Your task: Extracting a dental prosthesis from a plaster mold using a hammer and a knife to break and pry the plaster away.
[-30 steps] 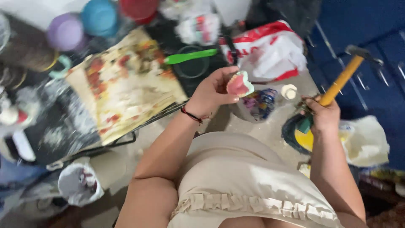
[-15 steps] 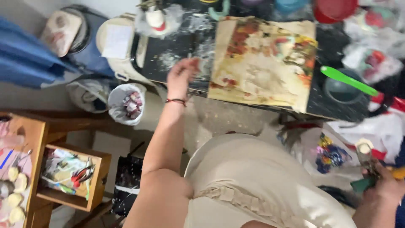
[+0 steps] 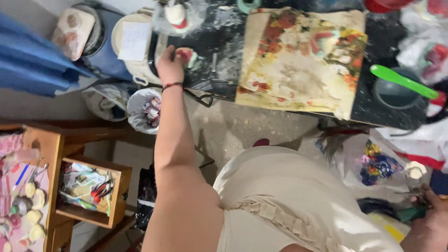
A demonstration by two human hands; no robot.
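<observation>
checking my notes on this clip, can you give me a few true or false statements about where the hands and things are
1. The left hand holds a small red and white object over the dark table. True.
2. The green spatula lies on the floor. False: it rests across a dark bowl on the table.
3. A small bin stands on the floor below the left hand. True.
4. The right hand rests on the patterned board. False: it is low at the picture's right edge, far from the board.
5. The wooden drawer is shut. False: it stands open with tools inside.
</observation>
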